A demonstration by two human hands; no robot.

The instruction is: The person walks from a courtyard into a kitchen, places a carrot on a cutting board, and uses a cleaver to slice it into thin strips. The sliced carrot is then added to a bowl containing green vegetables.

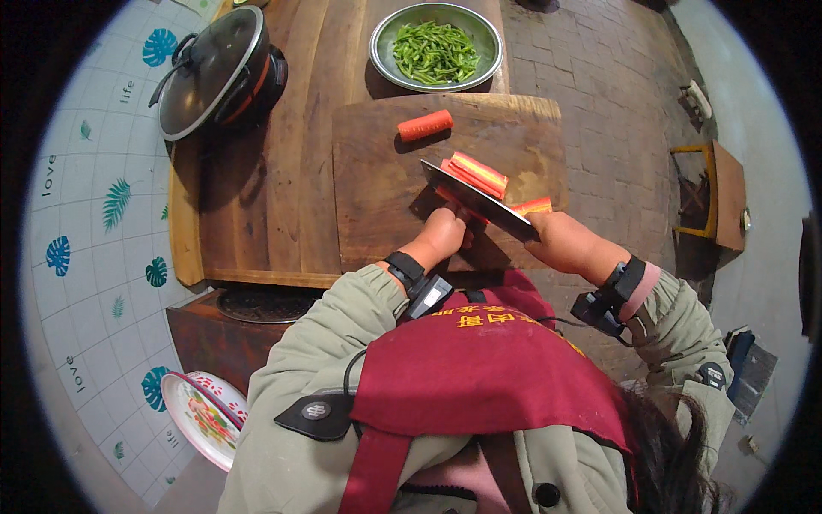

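My right hand (pixel 568 244) grips a kitchen knife (pixel 481 200) with a broad dark blade, which slants across the wooden cutting board (pixel 379 193). My left hand (pixel 443 234) is curled on the near side of the blade, its fingers on a carrot piece (pixel 463 204) that the blade partly hides. Just beyond the blade lies a small stack of carrot slices (pixel 476 175) with yellow cores. Another cut carrot piece (pixel 534 205) rests by my right hand, partly covered. A peeled carrot section (pixel 425 125) lies apart towards the far side of the board.
A metal bowl of cut green beans (pixel 385 54) stands beyond the board. On the table's left is a lidded electric pan (pixel 212 77). A wooden stool (pixel 725 196) is on the brick floor at right; floral enamel basins (pixel 199 417) are at lower left.
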